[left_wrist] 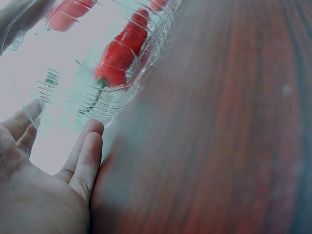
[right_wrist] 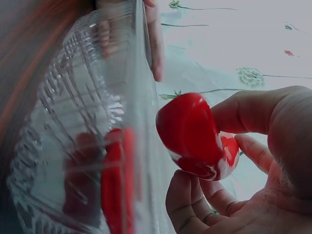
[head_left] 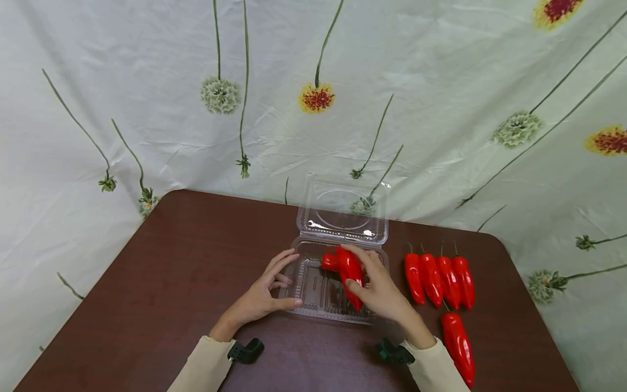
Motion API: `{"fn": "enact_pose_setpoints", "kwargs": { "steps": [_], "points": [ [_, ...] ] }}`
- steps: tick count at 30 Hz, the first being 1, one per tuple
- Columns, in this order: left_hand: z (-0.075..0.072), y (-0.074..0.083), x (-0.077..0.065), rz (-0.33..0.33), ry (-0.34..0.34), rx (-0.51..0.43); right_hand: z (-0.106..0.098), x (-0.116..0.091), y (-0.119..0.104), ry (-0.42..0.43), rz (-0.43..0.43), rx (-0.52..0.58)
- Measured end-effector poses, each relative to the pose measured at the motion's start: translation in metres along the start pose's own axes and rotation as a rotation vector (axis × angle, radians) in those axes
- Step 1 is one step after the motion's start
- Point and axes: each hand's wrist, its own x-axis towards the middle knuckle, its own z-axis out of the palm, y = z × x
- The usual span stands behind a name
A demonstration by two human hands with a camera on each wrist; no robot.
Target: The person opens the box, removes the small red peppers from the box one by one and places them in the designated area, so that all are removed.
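Note:
A clear plastic clamshell container (head_left: 313, 296) lies on the table with its lid (head_left: 338, 215) raised at the back. My right hand (head_left: 384, 291) holds a red chili pepper (head_left: 351, 272) over the tray, thumb on one side and fingers on the other in the right wrist view. Another red pepper (head_left: 330, 262) lies inside the container, partly hidden behind the held one; through the clear wall in the left wrist view this pepper (left_wrist: 122, 53) also shows. My left hand (head_left: 262, 296) rests at the container's left side, fingers extended and thumb by the front edge.
Right of the container, several red peppers (head_left: 432, 277) lie side by side, stems to the back. One more pepper (head_left: 458, 348) lies nearer, beside my right sleeve. The dark wooden table (head_left: 186, 272) ends at a flowered cloth (head_left: 171, 65) behind.

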Motion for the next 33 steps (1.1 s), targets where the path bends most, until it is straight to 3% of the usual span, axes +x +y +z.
{"fn": "enact_pose_setpoints", "kwargs": {
  "steps": [8, 23, 33],
  "points": [
    [0.000, -0.001, 0.001, 0.005, 0.006, -0.004, -0.012, -0.008, 0.001, 0.050, -0.024, 0.005],
    [0.000, -0.001, 0.000, -0.002, 0.013, 0.002, -0.039, -0.044, 0.013, 0.122, 0.056, -0.034],
    [0.001, -0.001, 0.000, -0.003, 0.010, 0.011, -0.048, -0.070, 0.023, 0.181, 0.095, -0.115]
  ]
}}
